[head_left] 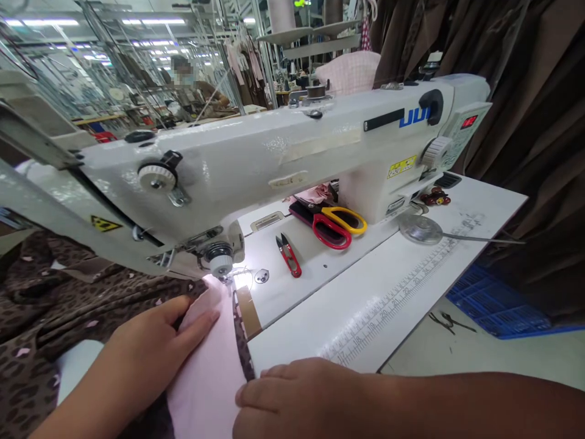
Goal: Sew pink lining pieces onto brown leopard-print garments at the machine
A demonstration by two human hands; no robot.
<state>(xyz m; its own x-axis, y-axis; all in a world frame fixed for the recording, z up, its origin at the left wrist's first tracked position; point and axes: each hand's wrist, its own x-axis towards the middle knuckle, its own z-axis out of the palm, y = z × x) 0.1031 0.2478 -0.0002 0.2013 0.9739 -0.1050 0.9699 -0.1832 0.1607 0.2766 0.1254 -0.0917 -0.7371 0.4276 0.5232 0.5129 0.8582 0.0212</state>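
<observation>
A strip of pink fabric (210, 366) runs from under the needle area of a white sewing machine (219, 158) towards me. Dark leopard-print fabric (27, 305) lies to the left and shows along the strip's right edge. My left hand (146, 347) grips the pink strip near the presser foot, thumb on top and the other fingers partly hidden by the cloth. Lower down, my right hand (306, 396) has its fingers curled at the strip's right edge, holding the layered fabric against the table's front edge.
Red thread snips (289, 256) and red-and-yellow-handled scissors (333, 225) lie on the white table (329, 311). A clear disc with a metal rod (423, 230) rests at the right. Beyond are a blue crate (498, 302), hanging brown garments (530, 122) and a person (192, 91).
</observation>
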